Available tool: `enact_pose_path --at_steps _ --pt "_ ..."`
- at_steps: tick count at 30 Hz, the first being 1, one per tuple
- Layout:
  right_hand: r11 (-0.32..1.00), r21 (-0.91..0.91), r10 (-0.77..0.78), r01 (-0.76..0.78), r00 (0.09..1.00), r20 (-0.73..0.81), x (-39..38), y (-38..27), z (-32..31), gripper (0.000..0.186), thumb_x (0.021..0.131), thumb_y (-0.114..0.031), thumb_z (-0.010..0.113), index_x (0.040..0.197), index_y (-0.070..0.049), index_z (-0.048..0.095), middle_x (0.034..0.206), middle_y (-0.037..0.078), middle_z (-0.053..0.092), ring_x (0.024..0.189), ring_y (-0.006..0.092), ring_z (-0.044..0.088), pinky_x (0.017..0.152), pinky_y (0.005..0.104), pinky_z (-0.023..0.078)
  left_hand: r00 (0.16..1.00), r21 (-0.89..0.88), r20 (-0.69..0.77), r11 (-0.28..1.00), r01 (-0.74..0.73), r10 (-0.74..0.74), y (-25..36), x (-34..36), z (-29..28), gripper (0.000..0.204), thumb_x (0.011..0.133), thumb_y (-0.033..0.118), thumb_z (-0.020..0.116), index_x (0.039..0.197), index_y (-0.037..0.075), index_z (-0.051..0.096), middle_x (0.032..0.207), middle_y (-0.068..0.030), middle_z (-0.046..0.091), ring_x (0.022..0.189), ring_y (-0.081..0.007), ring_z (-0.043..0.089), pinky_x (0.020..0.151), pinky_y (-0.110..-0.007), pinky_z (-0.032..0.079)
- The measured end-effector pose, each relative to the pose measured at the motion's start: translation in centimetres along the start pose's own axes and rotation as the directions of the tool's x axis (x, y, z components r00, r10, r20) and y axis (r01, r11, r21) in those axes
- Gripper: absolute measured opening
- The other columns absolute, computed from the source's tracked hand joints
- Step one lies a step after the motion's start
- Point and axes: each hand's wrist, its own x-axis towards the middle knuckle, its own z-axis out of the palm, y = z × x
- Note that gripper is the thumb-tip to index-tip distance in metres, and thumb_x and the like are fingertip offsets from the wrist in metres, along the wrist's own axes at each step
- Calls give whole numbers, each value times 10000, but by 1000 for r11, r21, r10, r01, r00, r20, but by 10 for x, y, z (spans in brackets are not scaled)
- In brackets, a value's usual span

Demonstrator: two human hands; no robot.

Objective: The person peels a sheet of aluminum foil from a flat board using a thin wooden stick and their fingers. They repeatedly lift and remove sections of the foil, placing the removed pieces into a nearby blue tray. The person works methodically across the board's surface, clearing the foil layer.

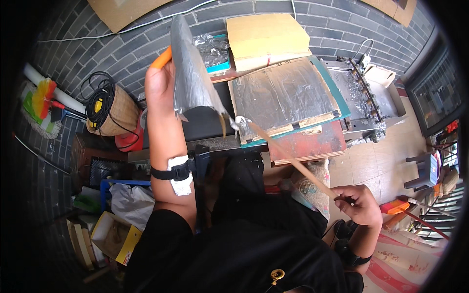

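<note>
My left hand (160, 80) is raised at the upper left, closed round something orange (161, 57), possibly a handle; its fingers are partly hidden by a crinkled grey foil sheet (189, 73) hanging from there, torn at its lower edge. My right hand (357, 205) grips a long thin wooden stick (293, 158) at the lower right. The stick's far end meets a whitish crumpled bit (240, 122) at the front left corner of a flat, foil-faced pad of papers (283, 95), which lies on a teal board (342, 110).
Behind are a yellow paper stack (266, 36) and blue tray (212, 53). A metal machine (371, 105) stands right. A red board (308, 144) juts below the pad. A cable-draped basket (107, 117) and boxes (110, 234) are left; a stool (420, 171) and broom (393, 207) right.
</note>
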Motion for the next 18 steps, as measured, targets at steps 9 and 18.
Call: enact_pose_path --at_steps 9,18 --pt "998 36 -50 49 998 26 43 6 3 262 807 64 642 1062 8 663 715 48 613 673 66 506 616 255 465 994 -55 107 998 34 -28 15 4 32 351 991 171 389 1165 -54 596 1100 -186 671 999 -283 662 904 -414 527" --pt "992 118 -37 32 999 33 67 11 -2 237 861 37 637 1097 22 648 723 -29 575 660 32 455 575 214 410 997 78 -69 996 -33 38 37 22 47 255 959 141 489 1079 -45 616 975 -158 687 872 -254 684 802 -374 561"
